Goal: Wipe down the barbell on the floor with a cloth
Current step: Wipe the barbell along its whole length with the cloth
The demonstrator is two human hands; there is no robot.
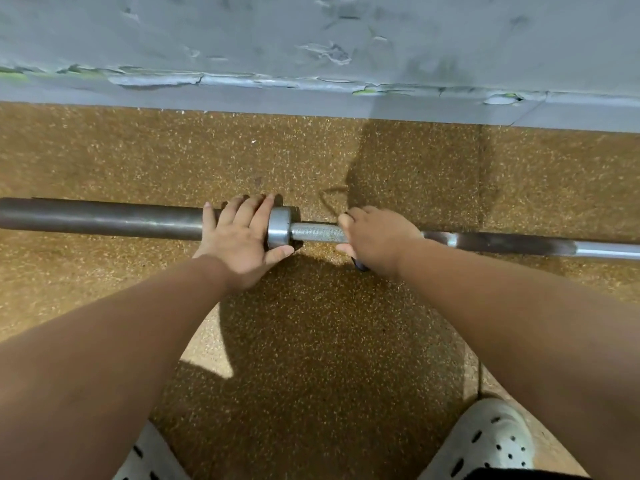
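A steel barbell [104, 218] lies across the speckled brown floor, its thick sleeve on the left and its thin knurled shaft running off to the right. My left hand [242, 237] rests flat over the sleeve just beside the collar [278, 232], fingers straight, thumb under the collar. My right hand [375, 237] is curled round the shaft a short way right of the collar. A small dark blue bit of cloth [360, 265] peeks out below that hand; the remainder of it is hidden.
A grey wall [311, 46] with peeling paint rises just behind the bar, leaving a strip of floor [207, 154] between them. My two white perforated clogs [491, 441] stand at the bottom edge, with bare floor between them and the bar.
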